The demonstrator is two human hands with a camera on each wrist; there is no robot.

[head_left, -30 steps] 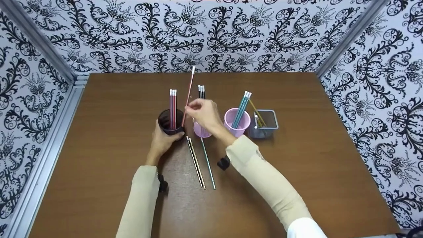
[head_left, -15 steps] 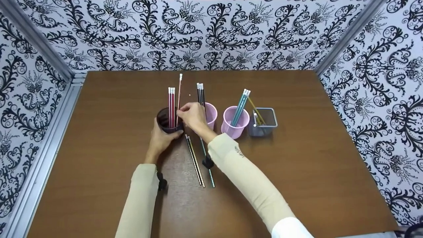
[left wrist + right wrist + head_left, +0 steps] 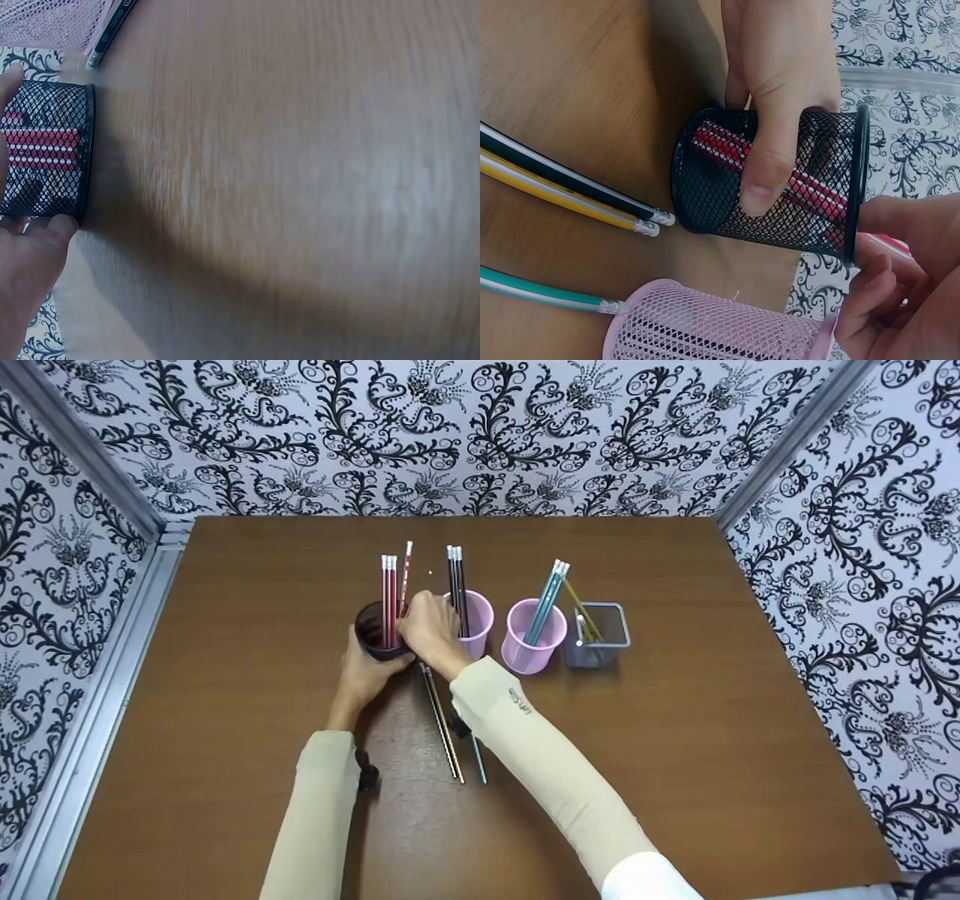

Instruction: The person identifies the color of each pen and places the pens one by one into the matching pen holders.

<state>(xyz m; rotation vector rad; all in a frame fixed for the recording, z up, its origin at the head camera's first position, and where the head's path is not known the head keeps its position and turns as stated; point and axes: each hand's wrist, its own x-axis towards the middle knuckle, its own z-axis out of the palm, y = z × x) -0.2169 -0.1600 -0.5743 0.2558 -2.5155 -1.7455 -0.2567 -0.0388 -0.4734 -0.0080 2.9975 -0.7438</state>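
Observation:
My left hand (image 3: pixel 364 679) grips a round black mesh pencil cup (image 3: pixel 370 628) by its side; in the right wrist view its thumb (image 3: pixel 769 176) lies across the mesh. Several red-and-white striped pencils (image 3: pixel 390 592) stand in this cup, eraser ends up. With my right hand (image 3: pixel 431 626) I pinch a red-and-white pencil (image 3: pixel 406 570) at the cup's rim, eraser end up, its lower part hidden by my fingers. Just right of the hand stands a pink mesh cup (image 3: pixel 481 619) holding several black pencils (image 3: pixel 456 574).
Another pink cup (image 3: pixel 529 660) holds several teal pencils (image 3: pixel 547 600). Beside it is a grey square mesh holder (image 3: pixel 600 658) with yellow pencils (image 3: pixel 585 611). A black pencil (image 3: pixel 570 174), a yellow pencil (image 3: pixel 562 199) and a green pencil (image 3: pixel 540 289) lie on the table near the cups.
My right hand has moved left and the red-and-white pencil has come more upright and lower, to the black cup's rim. The left hand keeps its grip.

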